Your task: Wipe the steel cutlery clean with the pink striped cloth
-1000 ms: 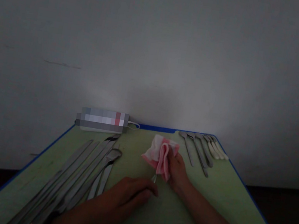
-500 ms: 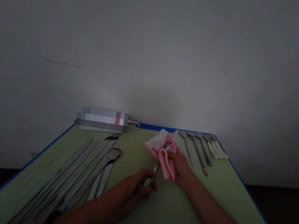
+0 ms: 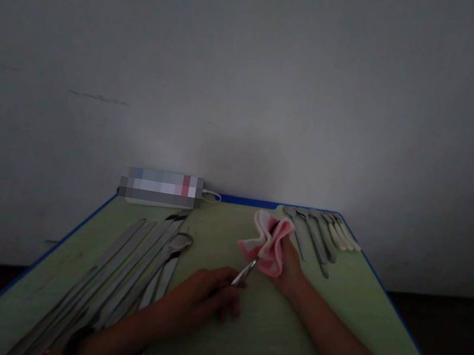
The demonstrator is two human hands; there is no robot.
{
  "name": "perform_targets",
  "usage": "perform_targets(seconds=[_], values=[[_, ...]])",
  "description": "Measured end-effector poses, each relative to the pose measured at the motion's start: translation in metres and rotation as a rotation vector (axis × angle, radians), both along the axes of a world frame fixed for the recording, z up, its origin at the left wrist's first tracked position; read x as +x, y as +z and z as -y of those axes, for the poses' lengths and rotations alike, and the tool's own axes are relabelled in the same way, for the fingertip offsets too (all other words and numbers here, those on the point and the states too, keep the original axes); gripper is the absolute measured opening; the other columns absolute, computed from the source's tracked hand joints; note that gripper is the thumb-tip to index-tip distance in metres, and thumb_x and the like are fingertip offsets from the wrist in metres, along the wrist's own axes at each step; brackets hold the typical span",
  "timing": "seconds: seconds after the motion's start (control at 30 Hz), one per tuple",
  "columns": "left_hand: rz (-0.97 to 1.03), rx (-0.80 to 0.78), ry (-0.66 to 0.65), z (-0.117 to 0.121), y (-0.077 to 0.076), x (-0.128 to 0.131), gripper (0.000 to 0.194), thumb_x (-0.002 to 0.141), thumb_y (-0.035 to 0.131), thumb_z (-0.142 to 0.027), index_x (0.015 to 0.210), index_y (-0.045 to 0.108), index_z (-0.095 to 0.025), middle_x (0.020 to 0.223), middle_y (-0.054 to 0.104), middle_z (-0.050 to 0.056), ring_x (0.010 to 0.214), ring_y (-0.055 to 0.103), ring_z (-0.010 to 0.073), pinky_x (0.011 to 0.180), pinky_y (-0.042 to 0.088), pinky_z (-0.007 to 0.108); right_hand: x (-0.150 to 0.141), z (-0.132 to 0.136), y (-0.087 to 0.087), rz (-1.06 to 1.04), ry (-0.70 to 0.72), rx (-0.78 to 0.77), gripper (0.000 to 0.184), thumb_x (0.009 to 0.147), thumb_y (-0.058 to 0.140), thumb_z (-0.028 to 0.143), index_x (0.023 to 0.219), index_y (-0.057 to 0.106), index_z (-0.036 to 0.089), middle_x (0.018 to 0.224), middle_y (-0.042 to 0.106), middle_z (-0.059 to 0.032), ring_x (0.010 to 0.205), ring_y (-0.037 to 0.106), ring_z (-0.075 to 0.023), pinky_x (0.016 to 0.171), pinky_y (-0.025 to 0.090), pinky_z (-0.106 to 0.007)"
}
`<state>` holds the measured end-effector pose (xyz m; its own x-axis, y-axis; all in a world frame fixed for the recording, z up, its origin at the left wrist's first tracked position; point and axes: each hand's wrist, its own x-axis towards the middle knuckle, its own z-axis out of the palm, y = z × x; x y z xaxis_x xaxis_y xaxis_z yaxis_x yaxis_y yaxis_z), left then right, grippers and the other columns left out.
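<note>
The left hand [image 3: 207, 296], as I follow it from my remote station, has its fingers curled round one slim, glossy metal utensil [image 3: 244, 272], tilted, with its far end entering the folds of one cloth [image 3: 260, 244]; I cannot tell what form that hidden end takes. The right hand [image 3: 292, 270] has its fingers grasping this soft, ruffled, pink-and-white cloth, which lies just beyond the left fingers. To the right of the right fingers and farther off, I count three metal spoons [image 3: 315, 242] with long, flat handles and, beside them, three smooth white-handled pieces [image 3: 344, 236]. To the left of the left fingers lies long metal cutlery [image 3: 122, 243], including one round-bowled spoon [image 3: 180, 242]; overlap and the forearm prevent my exact count. Well beyond the left fingers sits one pale oblong object [image 3: 163, 188], blurred into squares, with one thin white cable [image 3: 214, 198]. Beneath both hands extends one pale green, blue-edged worktop [image 3: 277, 346].
</note>
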<state>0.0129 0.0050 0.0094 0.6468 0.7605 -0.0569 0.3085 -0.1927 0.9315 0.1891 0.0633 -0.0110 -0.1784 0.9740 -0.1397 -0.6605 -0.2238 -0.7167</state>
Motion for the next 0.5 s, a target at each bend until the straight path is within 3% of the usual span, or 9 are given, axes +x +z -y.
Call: perform_targets(seconds=[0.1,0.23,0.4,0.5], values=[[-0.021,0.014,0.025,-0.001,0.001,0.0,0.034,0.094,0.033,-0.034,0.075,0.055,-0.016,0.063,0.06,-0.001,0.058,0.055,0.0103,0.06,0.043,0.02,-0.002,0.0,0.002,0.034,-0.054,0.005,0.046,0.07,0.057,0.062,0.095,0.059,0.024,0.065,0.064,0.0011,0.057,0.058,-0.0145,0.061,0.05,-0.032],[-0.027,-0.01,0.06,-0.001,-0.004,-0.002,0.039,0.094,0.032,-0.038,0.07,0.053,-0.016,0.059,0.056,-0.002,0.055,0.052,0.0099,0.056,0.041,0.02,0.001,-0.005,-0.003,0.106,-0.056,0.021,0.035,0.068,0.068,0.042,0.092,0.06,0.019,0.081,0.068,-0.0026,0.068,0.061,-0.0151,0.064,0.05,-0.028],[0.093,-0.122,0.177,-0.002,-0.015,-0.001,0.034,0.094,0.031,-0.041,0.085,0.052,-0.016,0.067,0.06,-0.001,0.049,0.05,0.0089,0.045,0.037,0.019,0.009,-0.01,-0.009,0.113,0.014,0.018,0.025,0.061,0.069,0.015,0.084,0.059,0.017,0.076,0.067,0.0003,0.061,0.06,-0.012,0.061,0.049,-0.024],[0.137,-0.142,0.22,-0.001,-0.017,0.0,0.032,0.093,0.031,-0.041,0.098,0.051,-0.016,0.076,0.062,0.001,0.049,0.05,0.0088,0.041,0.035,0.018,0.01,-0.011,-0.011,0.136,-0.015,0.037,0.03,0.059,0.067,0.01,0.086,0.058,0.018,0.072,0.066,0.0032,0.061,0.06,-0.0112,0.06,0.048,-0.023]])
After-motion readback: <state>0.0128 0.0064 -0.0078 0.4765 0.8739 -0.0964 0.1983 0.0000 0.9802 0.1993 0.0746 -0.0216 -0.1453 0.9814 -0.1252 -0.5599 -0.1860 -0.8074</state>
